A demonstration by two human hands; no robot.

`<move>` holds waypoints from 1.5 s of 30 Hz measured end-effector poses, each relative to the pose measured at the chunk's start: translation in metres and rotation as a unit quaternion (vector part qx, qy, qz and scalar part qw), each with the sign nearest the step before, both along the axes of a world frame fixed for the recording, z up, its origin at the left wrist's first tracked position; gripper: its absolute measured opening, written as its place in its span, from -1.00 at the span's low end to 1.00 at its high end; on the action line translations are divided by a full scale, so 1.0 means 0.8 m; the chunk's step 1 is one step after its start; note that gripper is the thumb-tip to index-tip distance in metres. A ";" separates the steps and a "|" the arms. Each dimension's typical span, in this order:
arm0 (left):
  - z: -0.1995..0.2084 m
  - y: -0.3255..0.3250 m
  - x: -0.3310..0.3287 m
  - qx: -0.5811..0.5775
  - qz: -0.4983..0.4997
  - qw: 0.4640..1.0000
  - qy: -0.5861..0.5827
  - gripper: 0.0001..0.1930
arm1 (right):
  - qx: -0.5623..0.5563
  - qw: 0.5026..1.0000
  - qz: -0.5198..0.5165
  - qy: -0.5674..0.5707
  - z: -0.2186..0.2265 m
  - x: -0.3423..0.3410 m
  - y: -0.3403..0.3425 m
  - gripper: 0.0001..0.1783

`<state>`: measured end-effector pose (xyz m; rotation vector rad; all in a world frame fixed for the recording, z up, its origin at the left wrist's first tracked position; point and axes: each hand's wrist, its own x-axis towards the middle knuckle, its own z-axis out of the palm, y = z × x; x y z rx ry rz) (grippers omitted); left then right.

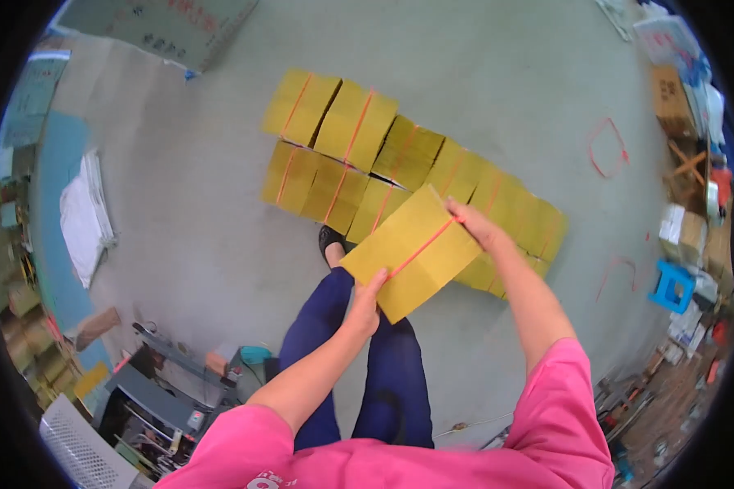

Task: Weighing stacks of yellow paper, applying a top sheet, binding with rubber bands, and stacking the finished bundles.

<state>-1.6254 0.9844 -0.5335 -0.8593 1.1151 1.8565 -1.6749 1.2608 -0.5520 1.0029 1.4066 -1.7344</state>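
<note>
Between my two hands is a bundle of yellow paper sheets (414,254), tied round with a red string. It is tilted, its top face toward me, above my knees. My left hand (368,303) grips the near left edge, thumb on top by the string. At the far right edge my right hand (479,226) is closed on the bundle where the string crosses it; most of its fingers are hidden. Beyond it on the floor, two rows of similar string-tied yellow bundles (357,122) run from upper left to lower right. The held bundle covers part of the nearer row.
Loops of red string (606,148) lie on the grey floor at the right. A blue stool (672,286) and cardboard boxes (674,102) line the right side. At lower left stands a dark machine (159,399); white sacks (86,218) lie above it. One shoe (329,236) is close to the bundles.
</note>
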 end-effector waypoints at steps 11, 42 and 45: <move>-0.250 0.158 -0.139 0.074 0.106 0.991 0.047 -0.12 | -0.052 0.998 -0.020 -0.001 -0.232 -0.226 0.140 -0.42; 0.085 -0.165 0.110 -0.145 0.120 0.982 0.015 -0.47 | 0.093 0.734 0.617 0.267 0.172 0.144 -0.304 -0.56; 0.164 -0.209 0.251 -0.231 0.254 0.937 -0.068 -0.47 | 0.039 0.624 0.731 0.273 0.176 0.180 -0.298 -0.55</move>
